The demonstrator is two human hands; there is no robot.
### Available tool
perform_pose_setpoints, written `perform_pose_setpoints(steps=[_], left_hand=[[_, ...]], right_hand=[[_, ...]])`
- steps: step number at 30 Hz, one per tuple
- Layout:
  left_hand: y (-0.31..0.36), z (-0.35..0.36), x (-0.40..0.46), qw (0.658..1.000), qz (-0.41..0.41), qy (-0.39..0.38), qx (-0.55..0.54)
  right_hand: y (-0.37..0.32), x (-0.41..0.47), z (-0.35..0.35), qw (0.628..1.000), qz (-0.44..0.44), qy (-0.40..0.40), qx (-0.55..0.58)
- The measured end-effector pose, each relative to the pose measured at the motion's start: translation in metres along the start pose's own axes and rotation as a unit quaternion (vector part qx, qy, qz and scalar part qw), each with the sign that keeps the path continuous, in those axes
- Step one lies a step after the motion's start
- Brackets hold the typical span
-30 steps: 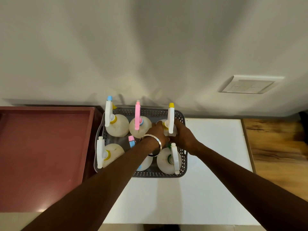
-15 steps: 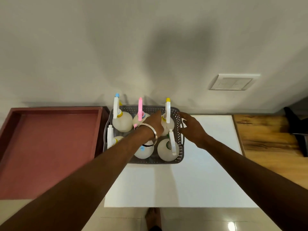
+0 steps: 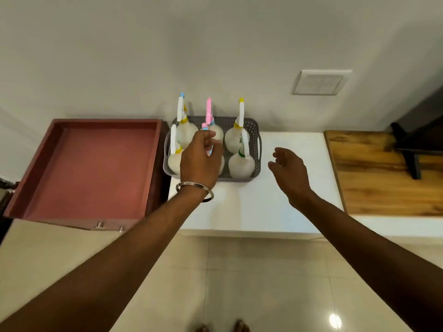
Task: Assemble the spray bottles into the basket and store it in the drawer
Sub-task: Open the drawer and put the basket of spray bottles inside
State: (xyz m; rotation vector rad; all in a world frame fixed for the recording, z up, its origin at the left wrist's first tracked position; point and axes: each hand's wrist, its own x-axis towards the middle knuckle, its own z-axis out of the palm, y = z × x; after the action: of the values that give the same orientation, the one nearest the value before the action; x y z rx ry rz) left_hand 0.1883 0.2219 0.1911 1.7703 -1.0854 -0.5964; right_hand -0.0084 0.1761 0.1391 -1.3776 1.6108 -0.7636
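Right, centre of the frame: the grey perforated plastic basket [image 3: 256, 140] sits on the white rectangular tabletop [image 3: 263, 200], pushed up near the wall, with six translucent white spray bottles [image 3: 241, 165] standing upright inside it in two rows of three, triggers tipped in blue, pink and yellow. The left hand [image 3: 200, 161] hangs over the front middle of the basket, fingers loosely curled and gripping nothing that can be made out, a silver metal bangle [image 3: 194, 189] round the wrist. The right hand [image 3: 288, 170] floats just right of the basket above bare tabletop, fingers relaxed and slightly bent, holding nothing and clear of the basket's side handle. Left of the basket, touching the table's edge, the reddish-brown wooden drawer [image 3: 91, 168] stands pulled open, two small metal knobs at its front. At right, a varnished wooden countertop [image 3: 374, 173] carries a dark stand [image 3: 407, 149]. Above, the plain off-white wall [image 3: 143, 56] bears a white switch plate [image 3: 320, 82] in the upper right. Below, glossy cream floor tiles [image 3: 239, 283], with toes just showing at the bottom edge.
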Motion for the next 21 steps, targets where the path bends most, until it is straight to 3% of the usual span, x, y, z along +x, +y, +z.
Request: perform_pose_setpoints(steps=[4,12,15,18,21], left_hand=[[-0.031,-0.014,-0.044,0.997,-0.013,0.031,-0.069],[-0.129,-0.03,-0.153,0.947,-0.23,0.097,-0.204],[-0.176,-0.022,-0.188,0.886,-0.371,0.101,-0.258],[-0.224,-0.007,-0.213,0.788,-0.513,0.08,-0.331],[-0.27,0.018,-0.229,0.75,-0.556,0.05,-0.355]], right_hand=[[0.011,-0.057,0.004,0.996,0.037,0.035,0.073],[0.091,-0.164,0.042,0.956,0.168,0.088,0.224],[0.139,-0.191,0.066,0.933,0.233,0.096,0.256],[0.191,-0.205,0.088,0.903,0.312,0.103,0.276],[0.243,-0.204,0.109,0.87,0.372,0.098,0.308]])
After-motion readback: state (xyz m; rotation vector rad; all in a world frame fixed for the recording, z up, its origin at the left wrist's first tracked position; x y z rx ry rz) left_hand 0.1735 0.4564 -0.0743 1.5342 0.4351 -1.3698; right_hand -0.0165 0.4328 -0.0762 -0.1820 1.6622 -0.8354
